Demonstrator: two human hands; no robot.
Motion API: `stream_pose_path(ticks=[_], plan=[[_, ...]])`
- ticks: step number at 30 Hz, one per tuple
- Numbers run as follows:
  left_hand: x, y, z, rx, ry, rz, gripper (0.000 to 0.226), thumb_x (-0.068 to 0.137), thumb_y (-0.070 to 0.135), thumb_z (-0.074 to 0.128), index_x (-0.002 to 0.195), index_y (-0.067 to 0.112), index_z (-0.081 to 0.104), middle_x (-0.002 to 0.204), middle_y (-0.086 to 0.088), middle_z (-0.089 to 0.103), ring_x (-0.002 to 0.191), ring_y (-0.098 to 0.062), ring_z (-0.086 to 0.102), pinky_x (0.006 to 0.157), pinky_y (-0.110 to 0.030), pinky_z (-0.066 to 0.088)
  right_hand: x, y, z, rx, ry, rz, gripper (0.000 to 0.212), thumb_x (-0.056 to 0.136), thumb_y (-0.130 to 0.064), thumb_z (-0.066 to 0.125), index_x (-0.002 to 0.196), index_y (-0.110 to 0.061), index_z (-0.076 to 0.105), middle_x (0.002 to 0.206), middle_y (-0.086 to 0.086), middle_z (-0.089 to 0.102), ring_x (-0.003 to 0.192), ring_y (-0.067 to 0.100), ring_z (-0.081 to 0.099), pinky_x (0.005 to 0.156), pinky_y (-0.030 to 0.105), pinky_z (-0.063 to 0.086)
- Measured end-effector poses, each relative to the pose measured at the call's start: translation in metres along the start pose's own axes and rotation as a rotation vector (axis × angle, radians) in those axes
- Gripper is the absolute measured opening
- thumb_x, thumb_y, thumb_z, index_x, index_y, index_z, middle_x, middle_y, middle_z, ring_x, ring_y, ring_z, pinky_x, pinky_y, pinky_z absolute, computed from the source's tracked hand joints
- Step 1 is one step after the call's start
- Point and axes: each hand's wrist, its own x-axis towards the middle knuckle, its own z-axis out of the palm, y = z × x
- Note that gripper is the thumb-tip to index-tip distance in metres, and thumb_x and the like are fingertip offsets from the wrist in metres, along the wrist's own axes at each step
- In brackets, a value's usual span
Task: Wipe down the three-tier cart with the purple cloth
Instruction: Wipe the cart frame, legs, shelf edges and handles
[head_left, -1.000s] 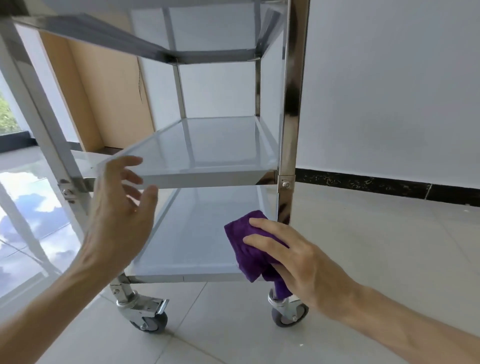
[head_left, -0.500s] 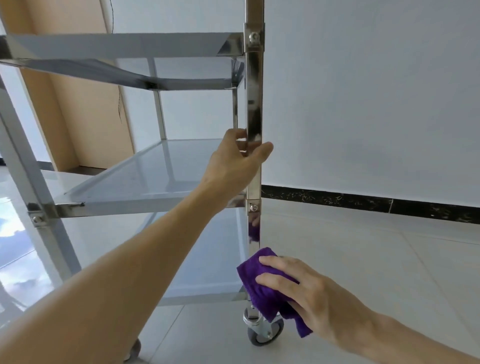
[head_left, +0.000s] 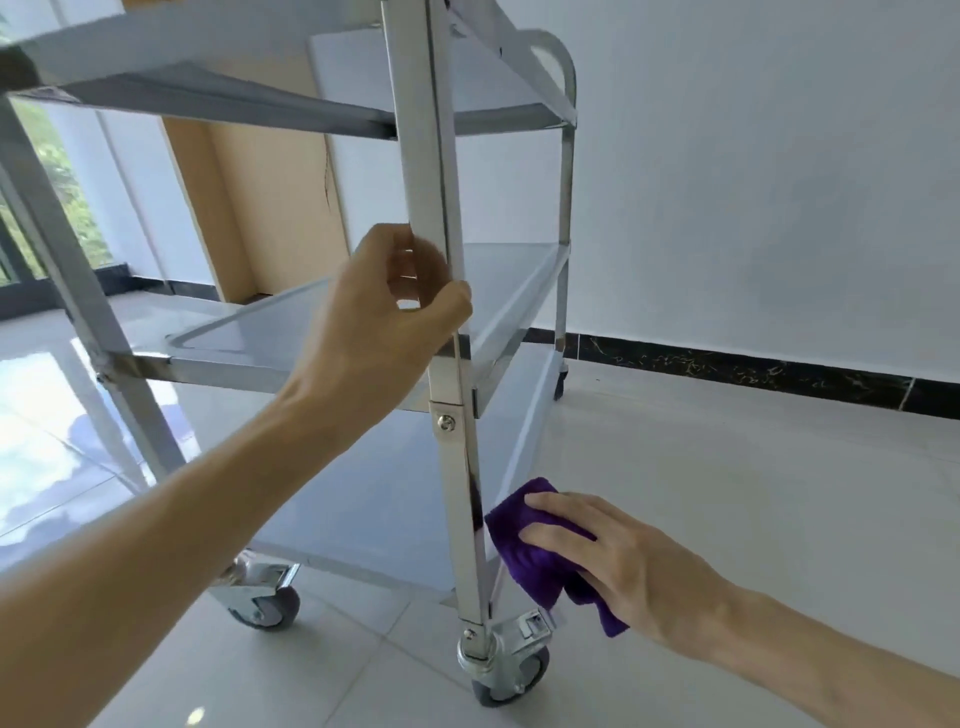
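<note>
A three-tier steel cart (head_left: 291, 358) on castor wheels stands close in front of me, seen from a low angle. My left hand (head_left: 384, 322) grips its near right upright post (head_left: 431, 171) just above the middle shelf. My right hand (head_left: 618, 566) holds the bunched purple cloth (head_left: 524, 545) and presses it against the right side edge of the bottom shelf (head_left: 363, 499), just beside the post. Part of the cloth hangs below my palm.
A white wall with a dark skirting strip (head_left: 753, 369) runs behind and to the right of the cart. The floor is glossy pale tile (head_left: 727, 493). A tan panel (head_left: 270, 208) and a window (head_left: 57, 171) lie at the back left. Near castors (head_left: 506, 670) sit by my right hand.
The cart has swung round, so its right side now faces me. My left hand keeps its grip on the post. My right hand has carried the cloth from the front corner to the shelf's right side.
</note>
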Motion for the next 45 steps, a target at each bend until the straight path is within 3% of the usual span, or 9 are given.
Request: stream_pose_path(ticks=[7, 13, 22, 26, 31, 34, 38, 41, 45], plan=[[-0.033, -0.008, -0.082, 0.210, 0.138, -0.033, 0.008, 0.088, 0.015, 0.061, 0.091, 0.023, 0.061, 0.081, 0.005, 0.068, 0.070, 0.002, 0.063, 0.061, -0.005, 0.045, 0.054, -0.037, 0.036, 0.046, -0.039, -0.118, 0.086, 0.079, 0.002, 0.075, 0.142, -0.038, 0.032, 0.158, -0.012, 0.023, 0.139, 0.009, 0.032, 0.097, 0.026, 0.050], [-0.052, -0.023, -0.147, 0.163, 0.295, -0.106, 0.024, 0.079, 0.030, 0.066, 0.101, 0.020, 0.066, 0.084, 0.004, 0.071, 0.088, -0.019, 0.072, 0.089, -0.055, 0.055, 0.111, -0.080, 0.071, 0.072, -0.061, -0.231, 0.080, 0.081, -0.001, 0.074, 0.144, -0.031, 0.035, 0.157, -0.005, 0.026, 0.138, 0.017, 0.034, 0.102, 0.031, 0.047], [-0.099, -0.043, -0.229, 0.217, 0.355, -0.179, 0.028, 0.083, 0.039, 0.071, 0.109, 0.030, 0.064, 0.101, 0.008, 0.069, 0.098, -0.021, 0.067, 0.097, -0.053, 0.050, 0.176, -0.154, 0.125, 0.131, -0.102, -0.326, 0.071, 0.088, -0.007, 0.069, 0.147, -0.027, 0.035, 0.159, 0.001, 0.026, 0.139, 0.023, 0.034, 0.111, 0.039, 0.038], [-0.146, -0.064, -0.238, 0.337, 0.300, -0.366, 0.064, 0.069, 0.063, 0.076, 0.121, 0.034, 0.053, 0.110, 0.019, 0.067, 0.106, 0.000, 0.063, 0.084, -0.022, 0.051, 0.195, -0.178, 0.150, 0.127, -0.181, -0.412, 0.064, 0.099, -0.023, 0.056, 0.153, -0.032, 0.023, 0.161, -0.001, 0.019, 0.143, 0.021, 0.025, 0.118, 0.038, 0.022], [-0.182, -0.112, -0.230, 0.384, 0.326, -0.642, 0.058, 0.072, 0.031, 0.087, 0.113, 0.034, 0.047, 0.108, 0.017, 0.062, 0.109, -0.004, 0.061, 0.093, -0.039, 0.053, 0.210, -0.202, 0.172, 0.024, -0.290, -0.509, 0.080, 0.092, -0.038, 0.063, 0.154, -0.037, 0.013, 0.164, -0.001, 0.009, 0.149, 0.022, 0.008, 0.121, 0.047, 0.009], [-0.182, -0.132, -0.229, 0.318, 0.469, -0.649, 0.061, 0.078, 0.010, 0.081, 0.124, 0.030, 0.047, 0.114, 0.025, 0.061, 0.108, -0.002, 0.063, 0.090, -0.037, 0.056, 0.218, -0.210, 0.178, -0.061, -0.208, -0.518, 0.076, 0.092, -0.027, 0.064, 0.151, -0.033, 0.018, 0.163, 0.002, 0.014, 0.146, 0.029, 0.018, 0.117, 0.052, 0.019], [-0.177, -0.146, -0.238, 0.241, 0.524, -0.651, 0.049, 0.079, -0.013, 0.061, 0.108, 0.025, 0.050, 0.087, 0.043, 0.061, 0.117, 0.003, 0.058, 0.093, -0.046, 0.055, 0.228, -0.203, 0.185, -0.165, -0.177, -0.452, 0.075, 0.088, -0.025, 0.066, 0.149, -0.030, 0.023, 0.162, 0.006, 0.019, 0.144, 0.033, 0.025, 0.114, 0.057, 0.020], [-0.173, -0.149, -0.239, 0.150, 0.506, -0.633, 0.050, 0.078, -0.018, 0.057, 0.092, 0.029, 0.048, 0.109, 0.039, 0.060, 0.121, 0.000, 0.057, 0.095, -0.050, 0.054, 0.229, -0.197, 0.190, -0.293, -0.203, -0.365, 0.086, 0.078, -0.019, 0.077, 0.147, -0.025, 0.026, 0.160, 0.013, 0.025, 0.141, 0.038, 0.032, 0.114, 0.063, 0.020], [-0.167, -0.152, -0.236, 0.103, 0.454, -0.580, 0.055, 0.078, -0.021, 0.054, 0.094, 0.032, 0.050, 0.136, 0.026, 0.053, 0.120, -0.004, 0.059, 0.095, -0.049, 0.054, 0.229, -0.200, 0.188, -0.464, -0.223, -0.328, 0.085, 0.051, -0.012, 0.090, 0.128, -0.015, 0.052, 0.134, 0.021, 0.057, 0.107, 0.044, 0.062, 0.095, 0.058, 0.049]])
